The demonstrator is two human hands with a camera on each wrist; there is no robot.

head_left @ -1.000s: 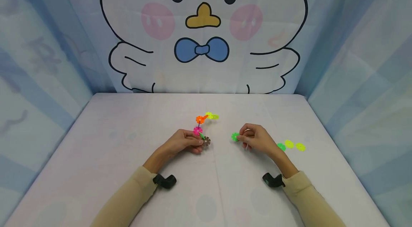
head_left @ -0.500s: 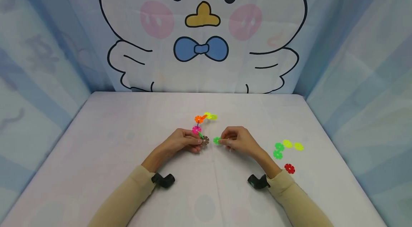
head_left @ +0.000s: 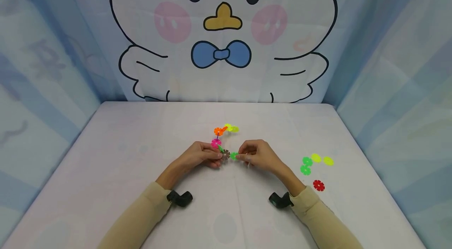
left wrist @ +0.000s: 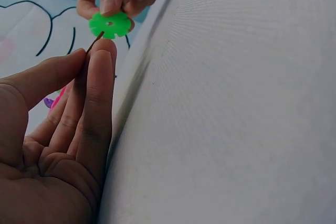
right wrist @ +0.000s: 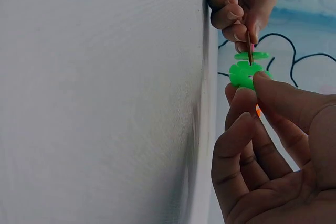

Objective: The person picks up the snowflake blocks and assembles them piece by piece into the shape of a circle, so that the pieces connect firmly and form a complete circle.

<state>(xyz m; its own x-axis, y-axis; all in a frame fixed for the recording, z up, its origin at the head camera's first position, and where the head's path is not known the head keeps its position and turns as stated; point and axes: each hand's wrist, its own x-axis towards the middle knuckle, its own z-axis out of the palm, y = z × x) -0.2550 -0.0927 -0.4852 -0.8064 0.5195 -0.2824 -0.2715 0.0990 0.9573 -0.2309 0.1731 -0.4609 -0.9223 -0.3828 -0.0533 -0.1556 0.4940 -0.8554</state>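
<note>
My left hand point(head_left: 198, 156) pinches a brown notched snowflake disc point(head_left: 227, 154) between thumb and fingertips. That disc ends a chain running away from me: a green disc point(head_left: 220, 149) seen nearly edge-on, a pink disc point(head_left: 216, 143), an orange disc point(head_left: 218, 131) and yellow discs point(head_left: 228, 127) at its far end. Between thumb and finger, my right hand point(head_left: 259, 155) holds a bright green disc point(right wrist: 242, 74). In the left wrist view, the brown disc, edge-on, meets the rim of this green disc point(left wrist: 109, 24); how deep the slots overlap I cannot tell.
Loose discs lie on the white table point(head_left: 148, 123) at the right: two green ones point(head_left: 305, 169), two yellow ones point(head_left: 328, 161) and a red one point(head_left: 318, 185). A printed curtain point(head_left: 222, 76) stands behind the table, with more curtains at both sides.
My right hand has moved left with the green disc, bringing it up to the brown disc. The left hand stays nearly in place. The red disc, earlier hidden by the right arm, shows now.
</note>
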